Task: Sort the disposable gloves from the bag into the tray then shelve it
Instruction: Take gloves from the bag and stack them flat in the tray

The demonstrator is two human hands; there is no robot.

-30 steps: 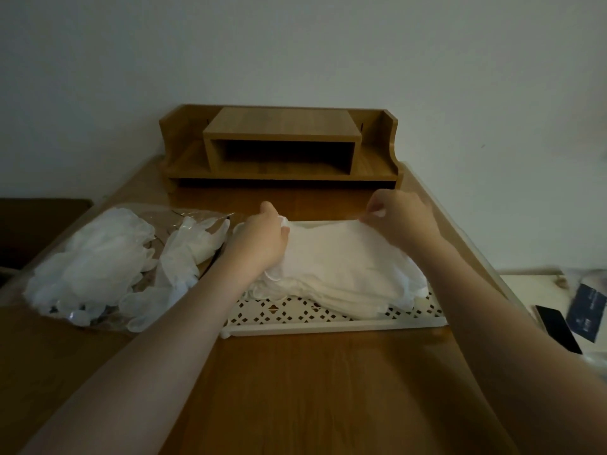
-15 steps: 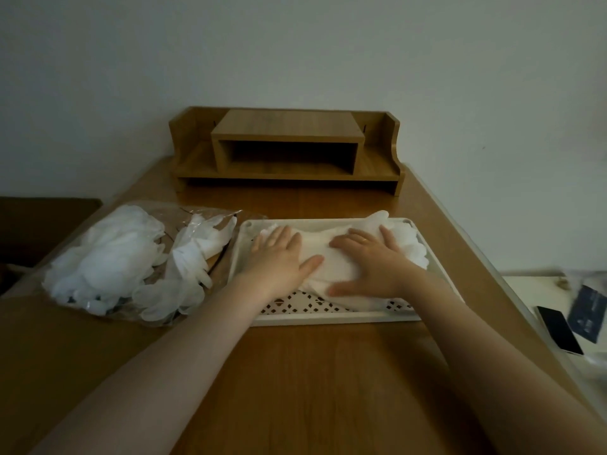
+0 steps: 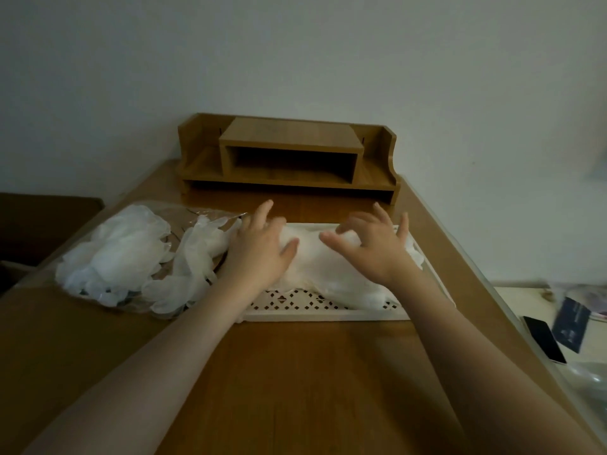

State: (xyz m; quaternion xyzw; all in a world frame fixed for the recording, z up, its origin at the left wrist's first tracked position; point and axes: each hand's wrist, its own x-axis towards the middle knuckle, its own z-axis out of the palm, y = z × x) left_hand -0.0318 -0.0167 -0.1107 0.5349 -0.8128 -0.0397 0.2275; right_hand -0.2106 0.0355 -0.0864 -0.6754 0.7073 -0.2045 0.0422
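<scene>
Covering much of the glove pile, both hands hide the tray floor.

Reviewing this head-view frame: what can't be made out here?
- Left hand: fingertips motion-blurred, so contact with the gloves in the tray is unclear.
- Tray: floor mostly hidden by gloves and hands.
- Bag: glove count unreadable through crumpled plastic.
- Phone and dark card: dim, print too small.

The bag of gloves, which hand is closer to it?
Left. The left hand is right beside the bag, at the tray's near end. The right hand is farther off, over the tray's other half.
</scene>
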